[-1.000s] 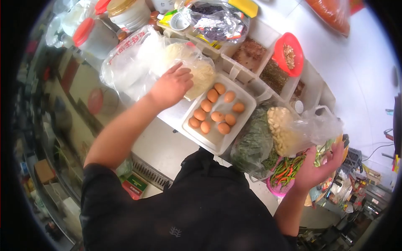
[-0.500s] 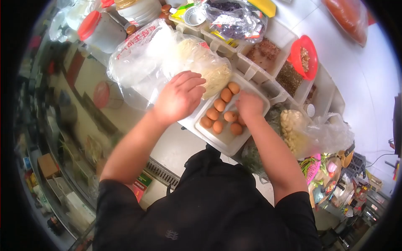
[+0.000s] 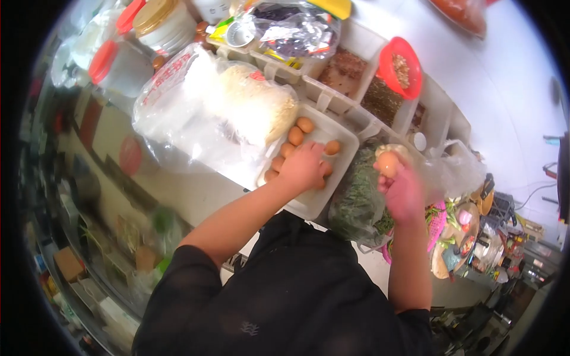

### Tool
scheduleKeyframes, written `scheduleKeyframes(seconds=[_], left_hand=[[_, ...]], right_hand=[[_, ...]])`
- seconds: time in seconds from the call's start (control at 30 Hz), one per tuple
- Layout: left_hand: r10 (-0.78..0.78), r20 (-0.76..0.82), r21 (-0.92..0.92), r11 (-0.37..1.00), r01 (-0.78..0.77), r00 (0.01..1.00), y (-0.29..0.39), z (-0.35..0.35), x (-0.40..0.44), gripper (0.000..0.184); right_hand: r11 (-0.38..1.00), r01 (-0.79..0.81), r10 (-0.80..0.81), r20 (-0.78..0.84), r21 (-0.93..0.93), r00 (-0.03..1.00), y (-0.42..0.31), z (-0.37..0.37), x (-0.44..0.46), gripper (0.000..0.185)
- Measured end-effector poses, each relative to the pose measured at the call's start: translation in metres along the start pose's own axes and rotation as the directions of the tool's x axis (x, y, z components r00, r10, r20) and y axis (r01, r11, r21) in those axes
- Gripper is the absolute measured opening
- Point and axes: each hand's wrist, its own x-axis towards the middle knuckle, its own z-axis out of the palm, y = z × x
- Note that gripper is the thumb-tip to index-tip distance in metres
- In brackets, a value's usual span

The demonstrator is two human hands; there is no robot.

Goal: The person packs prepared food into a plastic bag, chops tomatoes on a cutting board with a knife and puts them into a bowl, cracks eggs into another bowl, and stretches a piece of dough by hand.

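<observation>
A white plastic tray [image 3: 347, 137] holds several brown eggs [image 3: 295, 136], some in a row along its left side. My left hand [image 3: 301, 169] is down in the tray, fingers curled over an egg [image 3: 326, 168] at its fingertips; the palm side is hidden. A single egg [image 3: 332, 147] lies apart by the tray's right side. To the right of the tray my right hand [image 3: 405, 193], slightly blurred, grips another egg [image 3: 388, 164] between thumb and fingers, above a clear bag of green leaves [image 3: 359, 193].
A clear bag of pale noodles [image 3: 261, 110] adjoins the tray on the left. Behind are plastic bins [image 3: 350, 38], a red bowl [image 3: 383, 62] with chopped nuts and a bag of dark food [image 3: 291, 29]. Lidded jars [image 3: 163, 29] stand at back left.
My right hand has left the tray and moved right with an egg. My left hand has come from above the noodle bag into the tray. The view has shifted slightly.
</observation>
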Motion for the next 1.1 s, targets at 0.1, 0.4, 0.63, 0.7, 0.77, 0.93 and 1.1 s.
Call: scheduleKeyframes(seconds=[0.1, 0.4, 0.63, 0.7, 0.77, 0.93, 1.1], left_hand=[[-0.061, 0.134, 0.109, 0.993, 0.047, 0.989, -0.001, 0.033, 0.035, 0.023], [-0.374, 0.655, -0.670, 0.114, 0.734, 0.656, -0.018, -0.028, 0.054, 0.031], [-0.011, 0.421, -0.863, 0.302, 0.405, 0.907, 0.102, -0.045, -0.021, 0.042], [0.123, 0.354, -0.749, 0.630, 0.203, 0.927, 0.174, -0.015, -0.049, 0.047], [0.334, 0.275, -0.538, 0.830, -0.143, 0.902, 0.254, 0.018, -0.076, 0.047], [0.761, 0.220, -0.246, 0.649, -0.720, 0.611, 0.400, 0.147, -0.138, 0.044], [0.912, 0.352, -0.413, 0.353, -0.840, 0.211, 0.504, 0.254, -0.197, 0.041]], right_hand=[[0.992, -0.037, 0.038, -0.003, 0.117, 0.999, 0.005, -0.005, -0.032, 0.043], [0.945, -0.073, 0.089, -0.036, 0.318, 0.995, 0.027, -0.063, -0.113, 0.040], [0.880, -0.106, 0.084, 0.068, 0.463, 0.994, 0.032, -0.106, -0.161, 0.038], [0.844, -0.091, 0.075, 0.050, 0.528, 0.996, 0.032, -0.131, -0.183, 0.037], [0.804, -0.085, 0.072, 0.045, 0.589, 0.996, 0.034, -0.168, -0.211, 0.035], [0.722, 0.201, -0.025, -0.265, 0.662, 0.964, 0.057, -0.276, -0.298, 0.033], [0.529, 0.405, 0.039, -0.498, 0.746, 0.866, 0.084, -0.387, -0.398, 0.025]])
